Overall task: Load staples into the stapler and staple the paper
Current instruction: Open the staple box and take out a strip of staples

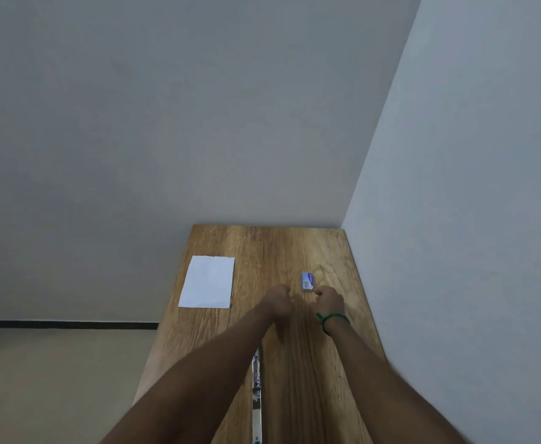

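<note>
A white sheet of paper [207, 282] lies flat on the left part of the wooden table [262, 248]. A small blue and white staple box [307, 281] lies to the right of the middle. My left hand [277, 301] is curled into a fist above the table's middle. My right hand [329, 299], with a green band at the wrist, has its fingers pinched together just in front of the box. I see nothing in either hand, and the palms are hidden. A long metal stapler [256, 392] lies opened out between my forearms near the front edge.
The table stands in a corner, with a grey wall behind it and a white wall [470, 219] along its right edge. On the left the table ends over a beige floor [54, 379] with a dark skirting line.
</note>
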